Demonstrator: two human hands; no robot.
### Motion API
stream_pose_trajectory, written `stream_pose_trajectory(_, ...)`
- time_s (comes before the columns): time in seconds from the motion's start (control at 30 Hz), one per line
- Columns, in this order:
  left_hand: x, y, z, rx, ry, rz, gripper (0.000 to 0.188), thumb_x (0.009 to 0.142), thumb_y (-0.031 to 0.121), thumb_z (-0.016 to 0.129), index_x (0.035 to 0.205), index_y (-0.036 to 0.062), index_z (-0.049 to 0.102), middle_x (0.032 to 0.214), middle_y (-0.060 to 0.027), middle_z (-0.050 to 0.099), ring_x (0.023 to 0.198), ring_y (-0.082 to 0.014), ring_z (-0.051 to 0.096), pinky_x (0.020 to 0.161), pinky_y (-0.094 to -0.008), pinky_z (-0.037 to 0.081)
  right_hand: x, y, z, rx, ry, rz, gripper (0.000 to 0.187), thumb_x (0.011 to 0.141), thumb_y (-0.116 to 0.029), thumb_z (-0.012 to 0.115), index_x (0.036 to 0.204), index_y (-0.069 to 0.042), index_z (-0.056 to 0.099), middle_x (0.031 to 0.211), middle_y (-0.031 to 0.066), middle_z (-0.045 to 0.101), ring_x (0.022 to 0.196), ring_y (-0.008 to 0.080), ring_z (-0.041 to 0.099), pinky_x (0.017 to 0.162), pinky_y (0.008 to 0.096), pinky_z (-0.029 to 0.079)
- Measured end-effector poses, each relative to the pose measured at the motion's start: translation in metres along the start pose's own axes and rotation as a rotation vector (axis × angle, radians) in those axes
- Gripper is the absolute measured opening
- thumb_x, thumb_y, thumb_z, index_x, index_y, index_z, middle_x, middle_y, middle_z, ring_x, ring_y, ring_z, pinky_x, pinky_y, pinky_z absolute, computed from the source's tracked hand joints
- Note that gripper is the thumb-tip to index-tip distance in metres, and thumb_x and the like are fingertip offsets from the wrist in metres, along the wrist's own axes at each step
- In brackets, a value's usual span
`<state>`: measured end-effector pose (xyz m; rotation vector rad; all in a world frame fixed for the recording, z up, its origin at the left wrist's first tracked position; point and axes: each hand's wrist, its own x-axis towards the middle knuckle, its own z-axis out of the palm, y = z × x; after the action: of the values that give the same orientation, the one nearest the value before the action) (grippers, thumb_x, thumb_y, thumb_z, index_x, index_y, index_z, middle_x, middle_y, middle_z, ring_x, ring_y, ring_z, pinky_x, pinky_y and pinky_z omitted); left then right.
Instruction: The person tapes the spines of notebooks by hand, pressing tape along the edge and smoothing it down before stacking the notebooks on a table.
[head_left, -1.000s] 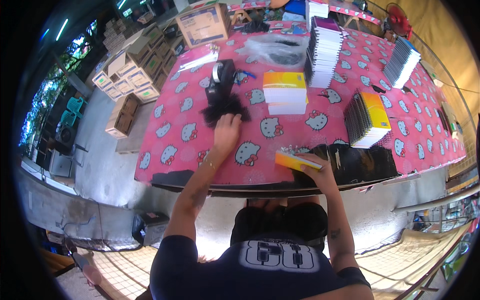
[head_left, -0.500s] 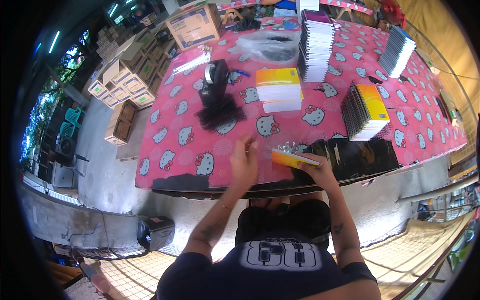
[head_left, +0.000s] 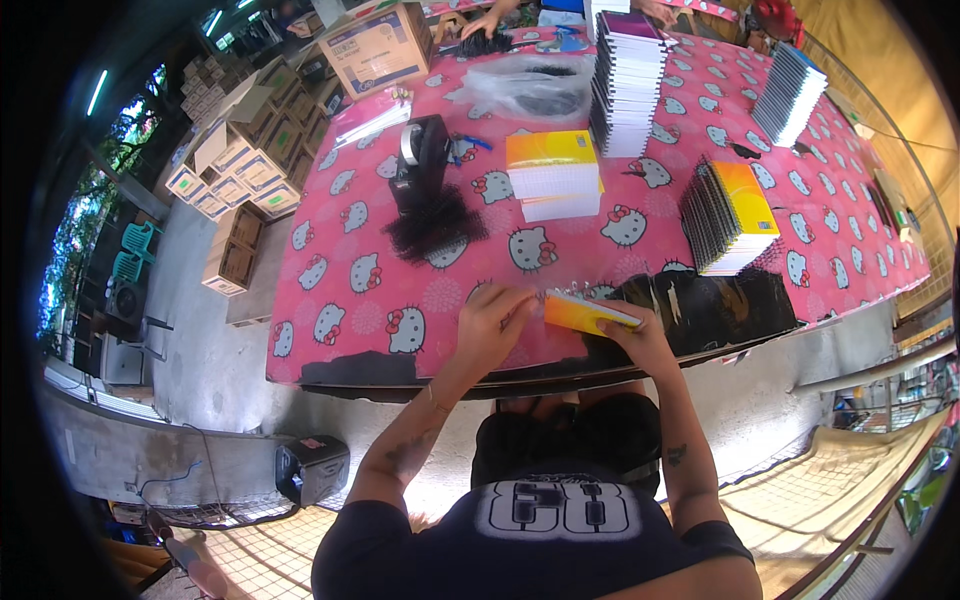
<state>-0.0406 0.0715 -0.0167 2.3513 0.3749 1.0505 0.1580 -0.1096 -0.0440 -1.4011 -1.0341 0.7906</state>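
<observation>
My right hand (head_left: pixel 640 338) grips a yellow-orange notebook (head_left: pixel 580 312) near the table's front edge. Its bound edge faces away from me, with pale loops of a coil showing along it. At the notebook's left end is my left hand (head_left: pixel 490 325), its fingertips pinched together; whatever lies between them is too small to make out. Beyond my hands sits a pile of yellow-covered, unbound booklets (head_left: pixel 552 172). To its left lies a heap of thin black binding coils (head_left: pixel 435 222), beside a black tape dispenser (head_left: pixel 422 165).
A stack of coil-bound yellow notebooks (head_left: pixel 735 218) stands at right. Behind are a tall notebook stack (head_left: pixel 630 90), another stack (head_left: pixel 790 95), a plastic bag (head_left: pixel 530 90) and a carton (head_left: pixel 378 52). At the far edge, another person's hand (head_left: pixel 490 20) touches black coils. Black patches cover the front edge.
My left hand has moved right, up to the notebook's end. The notebook stays about where it was in my right hand. Another person's hands have come into view at the far edge.
</observation>
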Motion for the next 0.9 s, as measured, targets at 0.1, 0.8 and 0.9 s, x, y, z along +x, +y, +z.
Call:
stream_pose_trajectory(0.1,0.001,-0.004,0.000,-0.044,-0.043,-0.072,0.019,0.089,0.006,0.074,0.107,0.0019,0.073,0.092,-0.0108,0.070,0.077,-0.0209,0.069,0.062,-0.0295,0.055,0.000,0.002,0.000,-0.001,0.002,0.004,0.030,0.096,-0.001,0.063,0.125,0.004,0.066,0.110,0.0072,0.071,0.099,0.0102,0.061,0.090,0.0247,0.050)
stream_pose_trajectory(0.8,0.037,-0.013,-0.010,0.062,-0.452,0.174,0.020,0.095,0.012,0.066,0.112,0.0033,0.066,0.108,-0.0103,0.062,0.085,-0.0306,0.065,0.075,-0.0381,0.054,0.000,-0.005,-0.002,0.037,-0.038,0.063,0.030,0.094,-0.002,0.066,0.124,0.001,0.068,0.112,0.0067,0.072,0.101,0.0105,0.063,0.091,0.0253,0.050)
stream_pose_trajectory(0.9,0.037,0.009,-0.010,-0.046,-0.396,-0.003,0.021,0.097,0.018,0.063,0.112,0.0034,0.065,0.103,-0.0110,0.064,0.085,-0.0321,0.066,0.078,-0.0417,0.053,-0.001,-0.005,-0.002,0.033,-0.038,0.065,0.030,0.094,-0.002,0.066,0.124,0.001,0.069,0.111,0.0074,0.073,0.100,0.0106,0.063,0.091,0.0255,0.050)
